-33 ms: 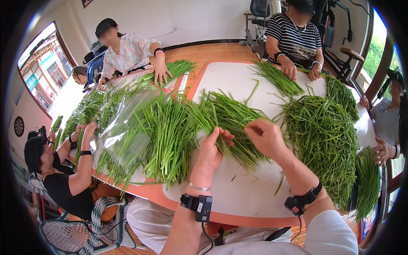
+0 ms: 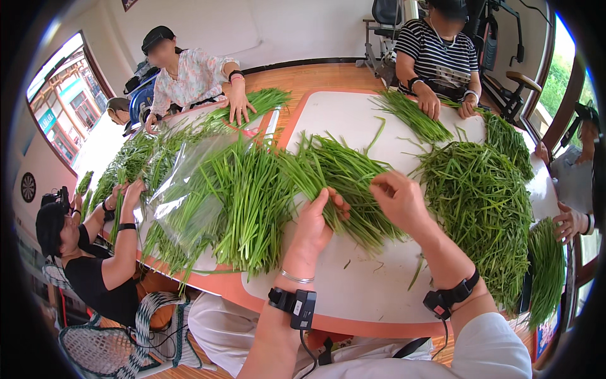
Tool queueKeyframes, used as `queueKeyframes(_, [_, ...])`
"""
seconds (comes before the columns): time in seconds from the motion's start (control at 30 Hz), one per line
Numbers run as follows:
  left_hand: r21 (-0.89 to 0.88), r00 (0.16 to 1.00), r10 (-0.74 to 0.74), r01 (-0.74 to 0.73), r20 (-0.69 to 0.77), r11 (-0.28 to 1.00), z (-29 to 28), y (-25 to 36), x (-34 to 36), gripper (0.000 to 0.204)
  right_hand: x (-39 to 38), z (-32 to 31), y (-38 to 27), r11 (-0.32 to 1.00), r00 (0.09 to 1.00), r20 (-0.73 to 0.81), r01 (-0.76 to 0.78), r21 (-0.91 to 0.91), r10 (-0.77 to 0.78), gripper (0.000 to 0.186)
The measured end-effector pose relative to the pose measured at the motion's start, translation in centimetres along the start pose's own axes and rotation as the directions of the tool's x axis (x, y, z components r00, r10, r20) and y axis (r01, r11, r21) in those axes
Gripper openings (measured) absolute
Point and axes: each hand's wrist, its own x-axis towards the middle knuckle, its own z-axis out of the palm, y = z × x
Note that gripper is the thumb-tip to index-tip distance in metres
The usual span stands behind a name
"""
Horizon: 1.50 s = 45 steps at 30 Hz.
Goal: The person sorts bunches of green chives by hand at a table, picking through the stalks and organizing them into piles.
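Note:
My left hand (image 2: 317,218) is closed around a small bunch of garlic chives (image 2: 302,175), whose green leaves slant away to the upper left. Just right of it, my right hand (image 2: 401,201) hovers over a loose spread of chives (image 2: 347,161), fingers curled together; whatever they may pinch is too small to make out. To the left lies a thick, lined-up stack of chives (image 2: 249,208), partly beside a clear plastic bag (image 2: 189,189). A tall tangled heap of chives (image 2: 476,215) rises to the right of my right hand.
Everything lies on a white table (image 2: 353,284) with an orange border. Across it, one co-worker's hand (image 2: 238,106) rests on chives and another person's hands (image 2: 430,104) hold a bunch. More people work at the left and right edges. A woven chair (image 2: 107,347) stands lower left.
My right hand has shifted slightly to the right and away from the left hand. The left hand keeps its grip on the chives almost unmoved.

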Motion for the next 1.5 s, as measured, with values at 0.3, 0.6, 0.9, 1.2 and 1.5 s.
queueKeyframes(0.3, [0.208, 0.982, -0.185, 0.173, 0.04, 0.963, 0.1, 0.2, 0.0, 0.042, 0.4, -0.2, 4.6, 0.937, 0.996, 0.064, 0.081, -0.341, -0.063, 0.022])
queueKeyframes(0.6, [0.245, 0.966, -0.226, 0.191, 0.125, 0.951, 0.1, 0.4, -0.8, 0.036, 1.1, -2.2, -0.6, 0.982, 0.982, -0.111, -0.137, 0.134, 0.152, 0.009])
queueKeyframes(0.9, [0.361, 0.95, -0.255, 0.178, 0.179, 0.915, 1.5, 0.8, -1.9, 0.018, -0.4, 0.7, -0.7, 0.683, 0.903, 0.268, -0.43, 0.59, 0.337, 0.012])
queueKeyframes(1.2, [0.371, 0.954, -0.227, 0.141, 0.199, 0.918, 1.1, 0.2, -1.4, 0.013, -0.5, 0.9, -0.9, 0.695, 0.913, 0.234, -0.406, 0.593, 0.334, 0.019])
queueKeyframes(1.5, [0.167, 0.997, -0.053, 0.044, 0.049, 0.985, 0.6, 0.4, -0.8, 0.014, -1.6, 0.6, -1.8, 0.92, 0.779, 0.59, -0.362, 0.149, 0.211, 0.026])
